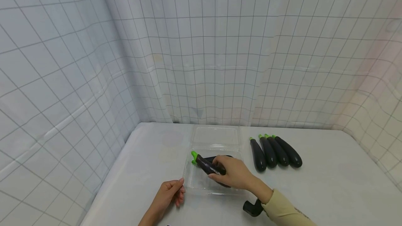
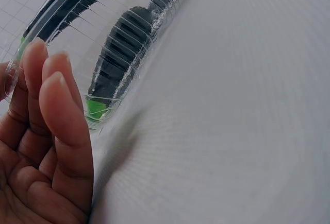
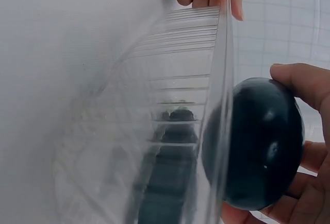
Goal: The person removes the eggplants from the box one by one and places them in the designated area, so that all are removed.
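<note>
Eggplant sits in the right grip above the clear box, its green stem pointing far left. From the head view, thumb and fingers are clamped round its blunt half, while two others lie beneath it in the box. Four spares rest on the surface to the right; the lid lies open on the far side.

From the left wrist, the left grip pinches the box's rim at the left, fingertips against the wall. That plastic looks thin, light and easily bent, so steadying it by the rim seems sound.

From the right wrist, the fat, rounded end shows beside the rim, fingers wrapped about it. Its even gloss suggests a smooth, rather slippery skin over a firm, probably light body. Best hold, I judge, is across the thick part; the narrow stem gives less purchase.
</note>
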`<state>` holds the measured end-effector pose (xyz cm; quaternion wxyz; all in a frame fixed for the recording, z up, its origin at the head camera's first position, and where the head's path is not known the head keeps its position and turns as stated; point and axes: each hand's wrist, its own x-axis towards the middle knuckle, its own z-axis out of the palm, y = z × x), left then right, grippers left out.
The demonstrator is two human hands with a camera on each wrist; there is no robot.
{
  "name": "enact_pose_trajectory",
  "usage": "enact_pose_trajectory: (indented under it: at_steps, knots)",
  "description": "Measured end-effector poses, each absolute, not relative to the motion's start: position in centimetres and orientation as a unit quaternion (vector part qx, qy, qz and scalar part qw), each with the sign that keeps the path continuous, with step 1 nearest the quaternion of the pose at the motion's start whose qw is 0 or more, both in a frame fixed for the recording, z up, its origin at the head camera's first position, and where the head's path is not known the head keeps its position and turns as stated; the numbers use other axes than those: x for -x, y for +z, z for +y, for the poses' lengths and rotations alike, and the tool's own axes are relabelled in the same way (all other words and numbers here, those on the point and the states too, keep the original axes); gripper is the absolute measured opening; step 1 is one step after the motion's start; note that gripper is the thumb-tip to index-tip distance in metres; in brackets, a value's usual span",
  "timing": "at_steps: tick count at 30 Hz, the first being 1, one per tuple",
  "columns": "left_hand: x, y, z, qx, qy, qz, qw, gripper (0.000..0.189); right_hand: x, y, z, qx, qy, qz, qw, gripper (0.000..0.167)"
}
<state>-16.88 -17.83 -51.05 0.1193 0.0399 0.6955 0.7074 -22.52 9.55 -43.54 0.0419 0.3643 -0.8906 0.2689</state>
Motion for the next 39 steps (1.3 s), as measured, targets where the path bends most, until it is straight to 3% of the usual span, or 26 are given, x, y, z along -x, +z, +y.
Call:
enact_pose_trajectory:
  at_steps: [39]
  knots:
    - [16.87, -50.82, -17.83, -0.037, 0.709, 0.694, 0.118, 0.041, 21.92, -44.24, 10.46, -0.329, 0.375, -0.846, 0.188, 0.037]
